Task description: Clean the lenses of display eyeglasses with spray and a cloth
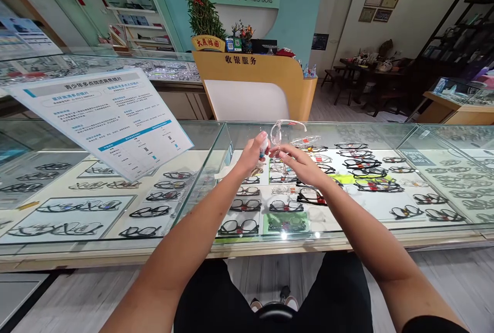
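Above the glass counter, my left hand [250,156] is closed around a small white bottle [264,145], with its thumb near the top. Just to the right, my right hand [303,164] pinches a pair of clear-framed eyeglasses [276,135]. The glasses are held up on edge, one temple arm sticking out to the right. Bottle and glasses are close together; I cannot tell whether they touch. Under both hands, rows of eyeglasses [247,205] lie inside the glass display case [370,243].
A printed sheet [111,111] stands tilted on the counter at left. More frames [358,163] fill the case at right. A yellow cashier desk [250,73] with a plant [204,11] stands behind. Below the counter are my legs and a grey floor [455,281].
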Available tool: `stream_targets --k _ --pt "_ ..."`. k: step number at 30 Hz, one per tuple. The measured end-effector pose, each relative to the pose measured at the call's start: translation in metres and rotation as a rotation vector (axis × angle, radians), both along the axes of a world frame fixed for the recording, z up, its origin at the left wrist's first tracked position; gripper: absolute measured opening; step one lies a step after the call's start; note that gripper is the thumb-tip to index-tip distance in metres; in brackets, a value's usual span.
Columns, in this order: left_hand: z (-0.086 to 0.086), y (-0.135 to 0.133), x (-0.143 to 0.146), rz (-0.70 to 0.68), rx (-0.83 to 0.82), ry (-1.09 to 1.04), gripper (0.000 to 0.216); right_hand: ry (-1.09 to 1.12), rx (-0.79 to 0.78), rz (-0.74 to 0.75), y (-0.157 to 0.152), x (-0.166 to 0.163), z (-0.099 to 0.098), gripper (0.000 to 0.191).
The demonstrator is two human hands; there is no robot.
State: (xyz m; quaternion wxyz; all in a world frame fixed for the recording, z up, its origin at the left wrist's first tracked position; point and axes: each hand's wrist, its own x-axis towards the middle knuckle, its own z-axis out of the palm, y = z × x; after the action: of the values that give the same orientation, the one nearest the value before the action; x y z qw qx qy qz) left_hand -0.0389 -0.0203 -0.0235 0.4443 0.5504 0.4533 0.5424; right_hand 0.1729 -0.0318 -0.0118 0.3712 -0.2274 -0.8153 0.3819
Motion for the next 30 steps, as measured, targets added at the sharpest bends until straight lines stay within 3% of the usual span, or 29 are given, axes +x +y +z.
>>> stream_targets --k 8,13,18,23,26,30 --pt "-0.002 -0.001 -0.001 -0.005 0.011 -0.001 0.068 0.029 -0.066 0.068 0.000 0.000 0.001 0.053" --pt "0.004 -0.006 -0.001 -0.006 0.020 0.040 0.067 0.095 -0.079 0.004 0.004 0.002 0.001 0.051" --pt "0.002 -0.007 0.000 -0.136 0.050 0.204 0.066 0.180 -0.119 -0.106 0.013 0.003 -0.002 0.052" --pt "-0.001 -0.008 0.001 -0.226 0.081 0.328 0.063 0.226 -0.154 -0.093 0.016 0.003 -0.003 0.049" --pt "0.001 -0.007 -0.003 -0.165 0.080 0.294 0.062 0.222 -0.167 -0.105 0.014 0.003 -0.002 0.049" --pt "-0.004 0.012 -0.025 0.115 0.136 0.195 0.049 0.228 -0.200 -0.116 0.012 0.004 -0.001 0.049"
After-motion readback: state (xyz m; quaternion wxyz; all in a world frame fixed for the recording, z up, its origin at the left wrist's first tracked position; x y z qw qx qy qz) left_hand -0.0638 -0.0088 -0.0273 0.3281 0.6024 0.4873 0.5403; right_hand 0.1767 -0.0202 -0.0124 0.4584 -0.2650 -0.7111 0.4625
